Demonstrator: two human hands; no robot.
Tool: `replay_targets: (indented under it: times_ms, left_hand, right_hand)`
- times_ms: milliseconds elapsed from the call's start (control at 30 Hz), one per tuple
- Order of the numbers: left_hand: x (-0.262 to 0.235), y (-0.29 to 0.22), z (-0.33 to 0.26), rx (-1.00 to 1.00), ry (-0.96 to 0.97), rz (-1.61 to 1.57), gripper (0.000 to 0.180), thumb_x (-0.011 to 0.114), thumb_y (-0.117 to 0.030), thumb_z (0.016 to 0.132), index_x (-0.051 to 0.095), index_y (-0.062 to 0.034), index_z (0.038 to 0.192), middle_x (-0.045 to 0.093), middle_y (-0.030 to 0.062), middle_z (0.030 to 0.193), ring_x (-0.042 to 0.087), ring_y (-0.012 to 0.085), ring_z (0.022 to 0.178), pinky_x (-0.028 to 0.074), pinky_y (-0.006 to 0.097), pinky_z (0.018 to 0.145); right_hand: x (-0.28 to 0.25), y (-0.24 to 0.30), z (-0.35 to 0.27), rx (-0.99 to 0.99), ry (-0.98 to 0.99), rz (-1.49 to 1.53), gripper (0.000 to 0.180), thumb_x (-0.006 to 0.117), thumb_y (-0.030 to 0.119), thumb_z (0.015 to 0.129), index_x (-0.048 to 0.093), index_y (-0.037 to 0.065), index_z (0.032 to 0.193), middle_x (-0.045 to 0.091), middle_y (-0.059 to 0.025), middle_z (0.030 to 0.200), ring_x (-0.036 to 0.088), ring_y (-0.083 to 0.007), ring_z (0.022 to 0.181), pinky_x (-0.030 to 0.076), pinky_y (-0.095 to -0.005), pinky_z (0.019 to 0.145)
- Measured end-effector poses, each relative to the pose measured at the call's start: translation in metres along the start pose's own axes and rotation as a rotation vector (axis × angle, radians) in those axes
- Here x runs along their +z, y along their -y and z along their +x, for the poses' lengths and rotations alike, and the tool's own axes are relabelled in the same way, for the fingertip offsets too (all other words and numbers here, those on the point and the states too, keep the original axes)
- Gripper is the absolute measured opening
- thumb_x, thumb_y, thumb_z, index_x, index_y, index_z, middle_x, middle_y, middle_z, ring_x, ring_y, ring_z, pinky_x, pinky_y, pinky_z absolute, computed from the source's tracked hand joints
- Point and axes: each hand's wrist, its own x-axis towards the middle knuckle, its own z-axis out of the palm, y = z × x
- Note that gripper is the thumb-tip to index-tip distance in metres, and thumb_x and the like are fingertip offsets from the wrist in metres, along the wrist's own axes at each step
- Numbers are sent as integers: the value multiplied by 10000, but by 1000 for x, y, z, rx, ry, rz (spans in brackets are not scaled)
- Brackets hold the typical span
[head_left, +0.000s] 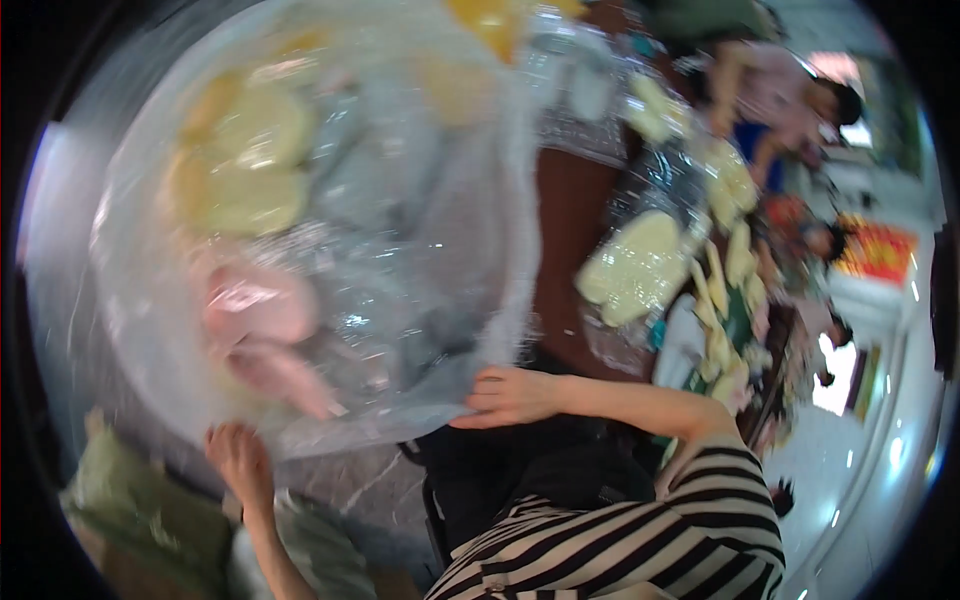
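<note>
A large translucent plastic bag [480, 200] fills the left and middle of the head view, bulging with several shiny clear-wrapped pieces. Through its film show pale yellow slipper-shaped pieces [255, 150], pink ones [262, 305] and grey ones. My left hand [240, 460] is closed on the bag's near left edge. At the near right edge my right hand [512, 397] grips the film, its fingers bent over it. The bag is slightly blurred, and the fingertips of both hands are partly hidden.
On the right a brown table [570, 230] bears more pale yellow slipper-shaped pieces [640, 265] and clear plastic wrapping. Green sacks [150, 500] stand on the floor at the lower left. Several people [770, 90] sit along the table farther right.
</note>
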Motion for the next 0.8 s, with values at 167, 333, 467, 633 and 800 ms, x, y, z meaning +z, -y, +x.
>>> replay_targets:
  times_ms: [167,333,467,633,800]
  left_hand:
    - [61,-4,-19,-165,-524,-248,175,534,-55,988,598,14,1136,554,181,1256,512,338,1261,396,476,1082]
    - [100,-4,-7,-218,-564,-402,319,457,-93,1032,512,37,1318,526,189,1328,515,330,1254,401,434,1073]
    - [62,11,-11,-62,-425,-340,385,437,-77,1034,464,26,1404,546,175,1338,524,299,1260,413,400,1055]
    - [-11,-47,-5,-140,-776,-309,402,435,-91,1029,491,-16,1420,565,173,1338,528,297,1272,400,397,1071]
    - [-18,-257,18,171,-728,-414,306,465,-44,980,590,18,1252,584,166,1296,539,309,1233,393,414,1074]
  right_hand:
    - [65,-18,-61,146,-78,-2,340,618,76,836,631,62,1175,588,-117,1179,567,-299,1135,407,-443,1074]
    - [89,33,-104,275,-328,113,318,666,44,825,651,56,1143,547,-158,1347,505,-356,1277,409,-450,1091]
    - [58,108,-163,601,-801,19,311,646,25,855,680,109,1152,561,-145,1343,510,-349,1272,423,-432,1060]
    - [77,114,-306,1099,-1311,-374,702,799,194,779,481,95,1397,369,-213,1427,401,-385,1317,384,-437,1093]
    - [103,84,-338,1390,-1397,-222,824,813,227,786,398,117,1490,451,-222,1370,472,-343,1264,421,-452,1060]
